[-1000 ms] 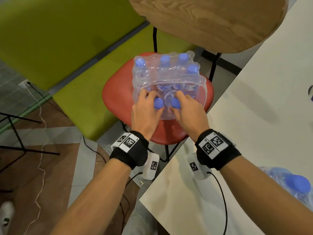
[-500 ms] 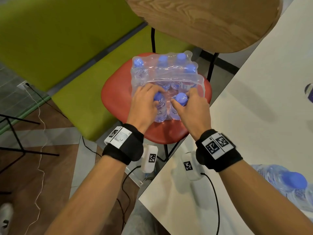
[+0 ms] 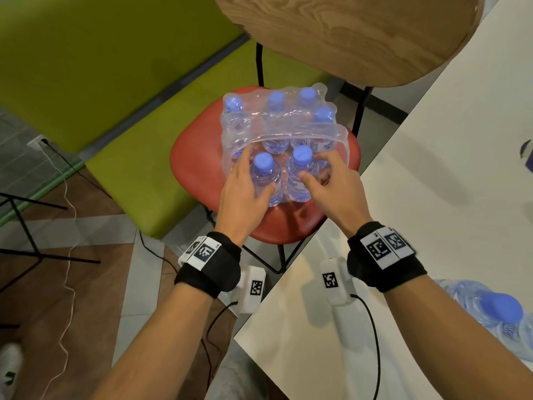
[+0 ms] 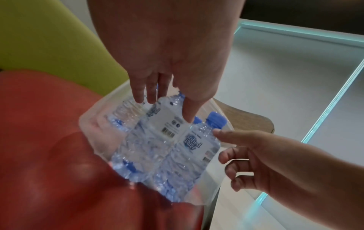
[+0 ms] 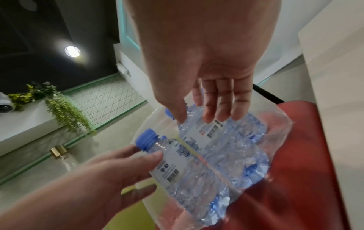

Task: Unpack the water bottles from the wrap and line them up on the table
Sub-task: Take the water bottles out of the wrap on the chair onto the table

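Plastic wrap (image 3: 288, 134) lies torn open nearside, so left hand (image 3: 242, 192) and right hand (image 3: 331, 183) each grip a freed bottle.

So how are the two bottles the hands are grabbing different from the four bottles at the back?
The two front bottles stick out of the torn wrap; the back bottles sit under it. The left hand and right hand each grip a front bottle; nobody touches the back bottles. All have blue caps and stand on the red chair seat.
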`<action>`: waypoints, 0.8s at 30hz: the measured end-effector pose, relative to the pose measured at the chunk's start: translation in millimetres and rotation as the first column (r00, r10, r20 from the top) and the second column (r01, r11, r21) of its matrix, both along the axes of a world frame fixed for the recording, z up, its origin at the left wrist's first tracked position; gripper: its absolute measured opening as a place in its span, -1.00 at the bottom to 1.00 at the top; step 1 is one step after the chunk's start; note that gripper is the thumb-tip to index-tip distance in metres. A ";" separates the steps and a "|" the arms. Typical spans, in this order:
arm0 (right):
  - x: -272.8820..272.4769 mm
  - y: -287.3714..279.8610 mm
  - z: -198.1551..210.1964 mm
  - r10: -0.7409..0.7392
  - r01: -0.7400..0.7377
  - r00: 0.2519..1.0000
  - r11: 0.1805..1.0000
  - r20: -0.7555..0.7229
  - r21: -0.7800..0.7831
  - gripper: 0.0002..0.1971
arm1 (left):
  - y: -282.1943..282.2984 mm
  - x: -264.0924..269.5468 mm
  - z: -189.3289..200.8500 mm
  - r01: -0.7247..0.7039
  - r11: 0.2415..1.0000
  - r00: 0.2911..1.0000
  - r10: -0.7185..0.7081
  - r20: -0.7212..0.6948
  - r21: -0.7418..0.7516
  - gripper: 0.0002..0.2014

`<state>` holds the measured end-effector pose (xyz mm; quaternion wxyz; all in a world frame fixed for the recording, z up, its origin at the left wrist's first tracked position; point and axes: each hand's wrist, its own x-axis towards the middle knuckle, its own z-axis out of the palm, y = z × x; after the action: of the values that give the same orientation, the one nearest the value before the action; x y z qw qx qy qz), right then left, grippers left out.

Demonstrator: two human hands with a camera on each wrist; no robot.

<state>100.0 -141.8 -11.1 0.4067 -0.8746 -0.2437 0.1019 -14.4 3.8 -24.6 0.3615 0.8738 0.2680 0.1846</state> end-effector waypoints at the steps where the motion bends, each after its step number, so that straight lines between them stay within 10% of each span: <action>1: 0.4 -1.5 -1.2 -0.004 0.004 1.000 1.000 -0.008 0.007 -0.61 | -0.5 -2.5 -4.4 -0.003 1.000 1.000 0.003 -0.018 -0.010 -0.14; 12: 3.6 18.0 -22.6 0.188 -0.181 0.980 0.978 -0.062 0.106 -0.19 | -9.7 6.9 -17.3 -0.089 0.991 0.995 0.083 -0.061 -0.103 0.04; 24: -8.1 1.7 -5.0 0.076 -0.069 0.992 0.995 -0.105 0.067 -0.42 | -28.3 0.7 9.6 -0.116 0.990 0.987 0.107 -0.119 -0.076 -0.39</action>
<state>91.8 -140.1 -16.1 0.4428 -0.8450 -0.2562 0.1557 -13.7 -24.5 -15.0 0.3705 0.8508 0.3442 0.1427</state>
